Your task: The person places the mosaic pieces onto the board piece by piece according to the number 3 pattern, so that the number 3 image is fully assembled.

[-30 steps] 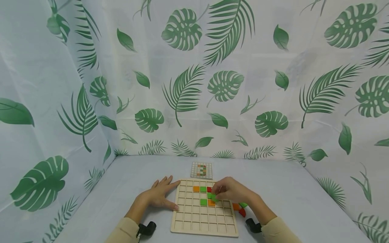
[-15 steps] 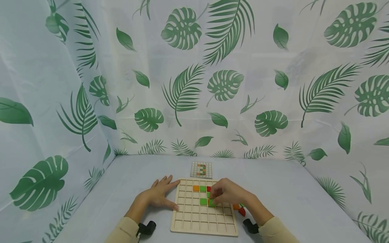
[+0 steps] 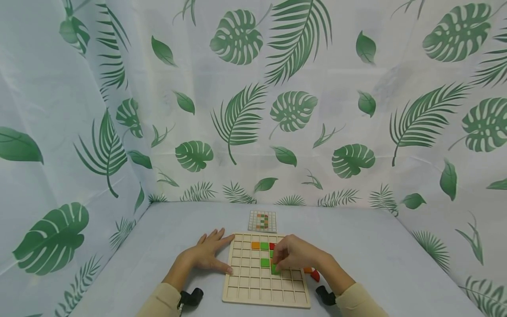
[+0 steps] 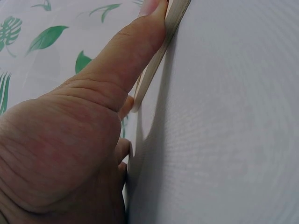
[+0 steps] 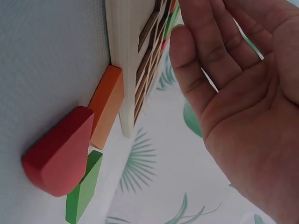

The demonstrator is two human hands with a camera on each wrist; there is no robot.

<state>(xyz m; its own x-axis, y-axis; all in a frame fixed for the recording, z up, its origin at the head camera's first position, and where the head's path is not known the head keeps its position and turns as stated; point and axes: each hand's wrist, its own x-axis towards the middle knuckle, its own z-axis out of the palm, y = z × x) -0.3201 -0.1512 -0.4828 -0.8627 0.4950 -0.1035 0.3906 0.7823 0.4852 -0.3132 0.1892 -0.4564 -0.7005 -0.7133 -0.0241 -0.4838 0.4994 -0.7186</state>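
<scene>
A wooden grid board (image 3: 253,294) lies on the table. In its cells sit an orange tile (image 3: 255,245), green tiles (image 3: 264,263) and a red piece (image 3: 272,246). My left hand (image 3: 208,255) is spread beside the board, thumb and index finger touching its left edge. With thumb and fingers, my right hand (image 3: 296,253) pinches a green square tile (image 3: 274,270) over a cell below the placed pieces; whether it is seated I cannot tell. The right hand covers part of the board. In the right wrist view the pinching fingertips are out of frame.
Right of the board lie a loose orange block (image 5: 107,107), a red round-edged block (image 5: 60,151) and a green block (image 5: 85,189). A small card (image 3: 251,226) with a coloured grid pattern lies behind the board. A leaf-printed curtain encloses the table.
My right hand has moved slightly toward me with the green tile, lowering it from beside the orange tile to the cell in front. The left hand has stayed put.
</scene>
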